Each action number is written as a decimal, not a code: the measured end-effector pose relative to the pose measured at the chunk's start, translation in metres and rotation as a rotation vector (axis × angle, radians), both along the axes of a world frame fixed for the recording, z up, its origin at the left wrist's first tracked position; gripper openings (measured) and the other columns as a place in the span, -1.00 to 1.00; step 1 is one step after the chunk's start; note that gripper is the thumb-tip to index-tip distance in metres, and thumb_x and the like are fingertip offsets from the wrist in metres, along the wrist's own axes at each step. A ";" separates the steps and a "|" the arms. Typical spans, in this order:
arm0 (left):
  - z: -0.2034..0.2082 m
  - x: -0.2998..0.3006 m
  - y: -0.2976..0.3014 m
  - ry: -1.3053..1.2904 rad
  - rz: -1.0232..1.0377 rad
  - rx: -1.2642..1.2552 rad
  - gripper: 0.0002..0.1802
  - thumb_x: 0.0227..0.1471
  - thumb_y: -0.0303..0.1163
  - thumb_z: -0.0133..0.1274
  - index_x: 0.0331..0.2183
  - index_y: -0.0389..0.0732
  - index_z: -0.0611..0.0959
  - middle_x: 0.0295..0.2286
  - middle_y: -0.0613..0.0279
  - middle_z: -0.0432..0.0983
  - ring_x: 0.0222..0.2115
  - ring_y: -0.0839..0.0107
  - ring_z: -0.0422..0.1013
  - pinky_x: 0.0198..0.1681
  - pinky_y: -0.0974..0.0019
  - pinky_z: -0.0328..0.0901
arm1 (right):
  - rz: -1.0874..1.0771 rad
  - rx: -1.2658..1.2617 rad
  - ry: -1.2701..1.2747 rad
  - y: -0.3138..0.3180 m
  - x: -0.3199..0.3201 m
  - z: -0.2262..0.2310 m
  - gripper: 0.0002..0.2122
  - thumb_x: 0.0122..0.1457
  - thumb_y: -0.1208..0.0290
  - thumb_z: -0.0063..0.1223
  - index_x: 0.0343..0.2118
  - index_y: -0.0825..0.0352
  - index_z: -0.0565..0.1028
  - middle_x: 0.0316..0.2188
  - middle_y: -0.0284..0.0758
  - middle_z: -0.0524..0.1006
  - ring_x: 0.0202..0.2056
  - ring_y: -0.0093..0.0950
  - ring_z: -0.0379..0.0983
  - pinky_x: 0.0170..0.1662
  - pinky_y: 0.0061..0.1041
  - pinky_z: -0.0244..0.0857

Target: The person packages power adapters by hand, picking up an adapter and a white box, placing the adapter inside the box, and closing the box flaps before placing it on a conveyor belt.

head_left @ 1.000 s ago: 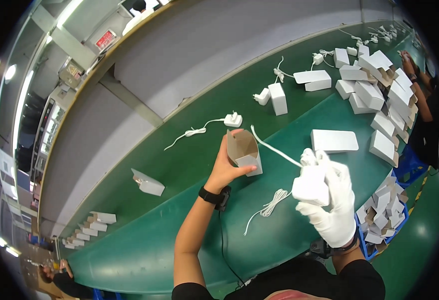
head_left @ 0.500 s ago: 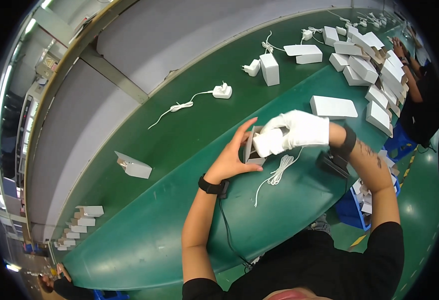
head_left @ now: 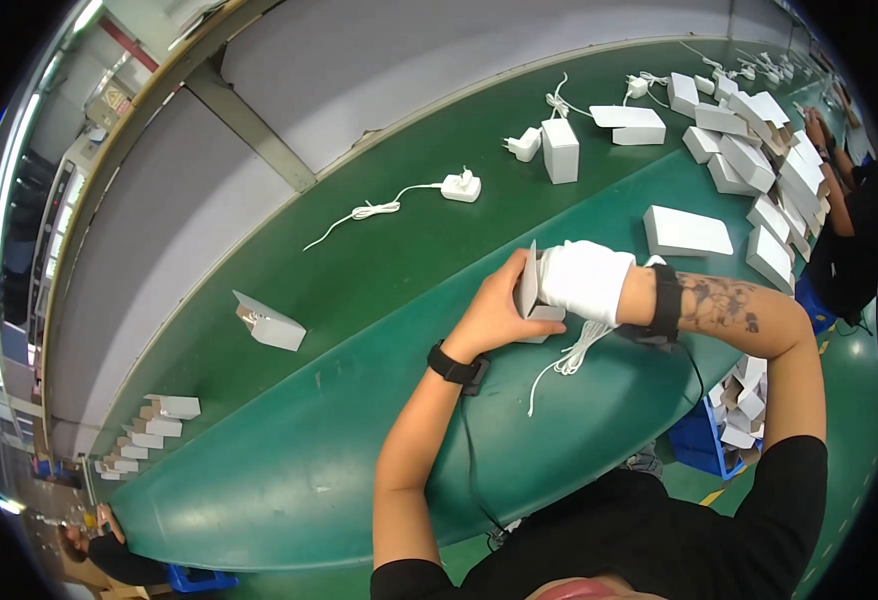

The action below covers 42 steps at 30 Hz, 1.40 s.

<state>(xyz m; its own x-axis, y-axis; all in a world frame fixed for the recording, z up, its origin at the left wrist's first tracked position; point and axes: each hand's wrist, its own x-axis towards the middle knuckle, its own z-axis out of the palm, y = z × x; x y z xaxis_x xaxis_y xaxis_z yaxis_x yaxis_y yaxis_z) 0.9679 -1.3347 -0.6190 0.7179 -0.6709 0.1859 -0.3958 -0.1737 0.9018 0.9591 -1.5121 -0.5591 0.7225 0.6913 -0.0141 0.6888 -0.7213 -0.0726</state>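
Observation:
My left hand (head_left: 489,315) is closed around a small open white box (head_left: 545,314), thumb along its near side and fingers behind it. A flap stands up beside the fingers. My right hand (head_left: 587,280), in a white glove, reaches into the box opening from the right. Its fingers are hidden, so what they hold cannot be made out. Just below the glove, a white cable (head_left: 576,352) tied in a bundle lies on the green table (head_left: 389,440), its loose end pointing toward me.
A closed white box (head_left: 687,232) lies beyond my right wrist. Piled white boxes (head_left: 744,160) fill the far right, near another person's arms. Plug adapters (head_left: 462,186) with cables lie along the far strip. Open boxes (head_left: 174,407) line the left. A blue crate (head_left: 697,440) stands below right.
My right hand has pushed further into the box; the white adapter it held is now out of sight. My left hand and the box have tilted slightly, and the view has shifted.

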 end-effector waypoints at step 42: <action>0.019 -0.009 -0.145 0.552 0.021 -0.773 -0.50 0.26 -0.10 -0.24 0.07 -0.27 0.33 0.00 0.05 0.30 -0.10 0.40 0.27 0.00 0.31 0.18 | -0.391 1.736 0.108 -0.061 -0.074 -0.048 -0.61 0.08 0.38 0.17 -0.05 0.32 0.33 -0.23 -0.40 0.46 -0.23 -0.63 0.41 -0.20 -0.62 0.31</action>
